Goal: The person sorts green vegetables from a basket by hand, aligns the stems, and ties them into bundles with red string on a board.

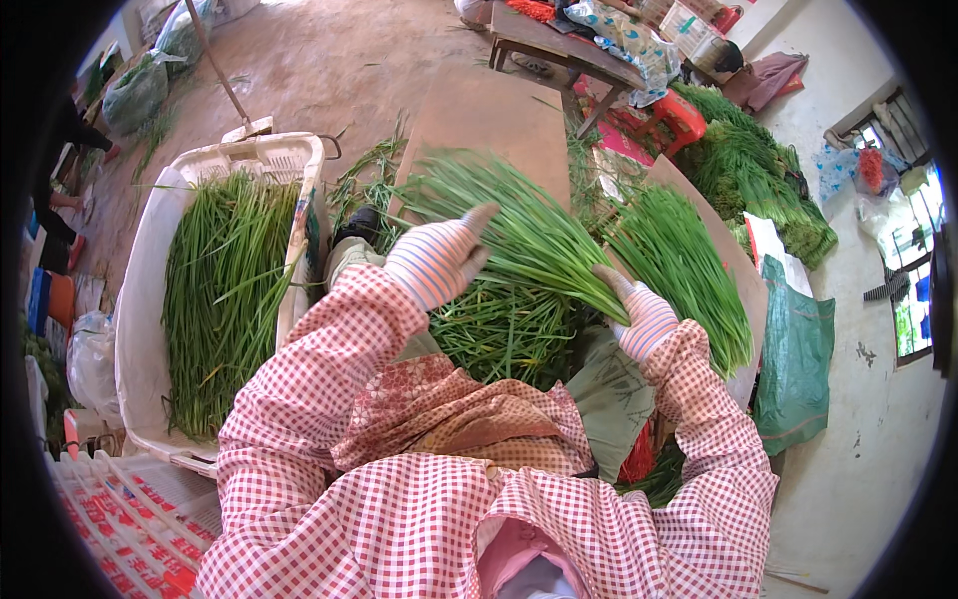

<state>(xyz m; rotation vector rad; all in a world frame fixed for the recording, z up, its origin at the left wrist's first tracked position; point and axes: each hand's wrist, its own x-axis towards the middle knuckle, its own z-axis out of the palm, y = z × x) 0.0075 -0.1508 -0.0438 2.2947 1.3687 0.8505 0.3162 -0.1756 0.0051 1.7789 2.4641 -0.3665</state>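
Observation:
My right hand (642, 311), in a striped knit glove, grips a bunch of long green leaves, apparently garlic chives (524, 232), by its pale stem ends. The bunch fans out to the upper left, its far tips blurred. My left hand (438, 258), gloved alike, is over the near side of the bunch. Its thumb and forefinger stand apart with nothing visible between them; the other fingers are hidden. Below the bunch, between my knees, lies a heap of loose leaves (509, 329). A neat pile of chives (681, 269) rests on a board (737, 299) to the right.
On my left stands a white plastic crate (142, 359) of chives (224, 299). A broom (224, 82) is behind it. Ahead are a flat board (486, 120), a wooden bench (561, 45) and a red plastic stool (677, 120). Bundled greens (748, 165) line the right wall. Other people are partly visible.

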